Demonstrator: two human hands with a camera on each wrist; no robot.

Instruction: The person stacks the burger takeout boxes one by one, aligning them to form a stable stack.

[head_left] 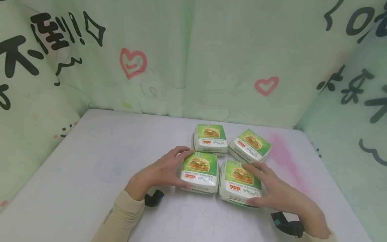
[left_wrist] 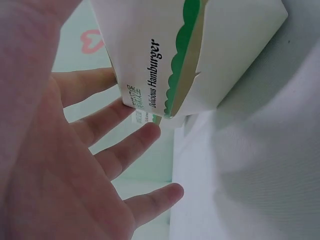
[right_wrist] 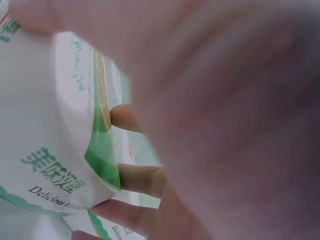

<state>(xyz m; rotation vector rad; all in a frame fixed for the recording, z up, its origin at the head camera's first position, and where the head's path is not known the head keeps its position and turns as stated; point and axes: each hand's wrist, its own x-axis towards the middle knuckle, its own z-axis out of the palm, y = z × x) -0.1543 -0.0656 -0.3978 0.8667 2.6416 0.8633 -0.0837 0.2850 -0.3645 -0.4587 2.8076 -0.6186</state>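
Note:
Paper hamburger boxes, green and white with a burger picture on the lid, stand close together on the table. My left hand (head_left: 163, 171) holds the front-left hamburger box (head_left: 202, 174) by its left side, thumb at the front and fingertips at the far corner. In the left wrist view, the outer fingers spread away from that box's white side (left_wrist: 150, 75). My right hand (head_left: 278, 188) grips the front-right hamburger box (head_left: 240, 183), with its thumb at the near edge and its fingers at the far right corner. The right wrist view shows fingertips against the box's green edge (right_wrist: 105, 160).
Behind the held boxes sit a back-left hamburger box (head_left: 210, 137) and a back-right one (head_left: 251, 145) turned at an angle. The white table (head_left: 75, 188) ends at a pale green curtain (head_left: 226, 60) with drawn hearts and writing. Black wrist mounts (head_left: 154, 198) hang under both wrists.

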